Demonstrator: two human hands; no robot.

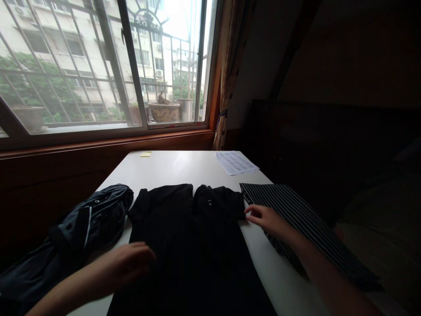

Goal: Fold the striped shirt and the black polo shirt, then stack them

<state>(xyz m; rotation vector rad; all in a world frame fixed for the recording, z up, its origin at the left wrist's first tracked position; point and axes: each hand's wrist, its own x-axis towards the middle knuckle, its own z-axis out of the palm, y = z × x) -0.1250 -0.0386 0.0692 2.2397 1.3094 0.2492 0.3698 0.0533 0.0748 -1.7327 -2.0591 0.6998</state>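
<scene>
A black short-sleeved shirt point(197, 245) lies spread on the white table, collar toward the window, with a small pale mark on its chest. My right hand point(268, 220) is at the shirt's right sleeve, thumb and fingertips closed on the edge of its cuff. Over the shirt's left side is my left hand point(133, 259), smeared by motion and in shadow. Its fingers point right, and whether they touch the cloth is unclear.
A crumpled dark blue garment point(101, 215) hangs over the table's left edge. Striped dark cloth point(296, 210) lies along the right edge. Printed sheets point(235, 163) and a yellow sticky note point(145, 154) rest at the far end of the table point(179, 166), below a barred window.
</scene>
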